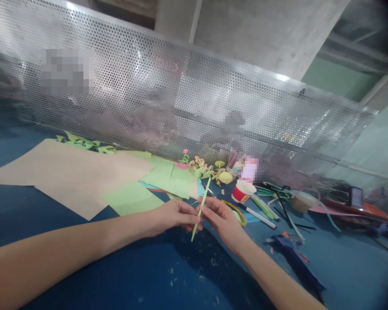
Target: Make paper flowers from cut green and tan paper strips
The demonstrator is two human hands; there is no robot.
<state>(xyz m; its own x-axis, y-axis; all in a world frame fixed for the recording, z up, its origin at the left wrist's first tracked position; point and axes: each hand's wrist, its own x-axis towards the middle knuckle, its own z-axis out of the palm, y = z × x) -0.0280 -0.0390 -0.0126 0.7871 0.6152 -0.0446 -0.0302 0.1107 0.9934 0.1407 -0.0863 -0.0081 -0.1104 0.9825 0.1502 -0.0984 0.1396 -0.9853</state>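
A narrow light-green paper strip (205,192) stands tilted between my two hands above the blue table. My left hand (177,215) pinches its lower part between thumb and fingers. Just to the right, my right hand (222,218) has its fingertips closed on the same strip, a little higher. Behind my hands lie light-green paper sheets (132,199). Yellow-handled scissors (243,219), partly hidden by my right hand, lie beside it.
Large beige sheets (80,174) cover the left. Curled green paper pieces (84,144) lie along the perforated metal partition (123,86). Rightward are a red-and-white paper cup (242,192), a white pen (260,217), a dark blue glue gun (297,262) and a phone (356,197).
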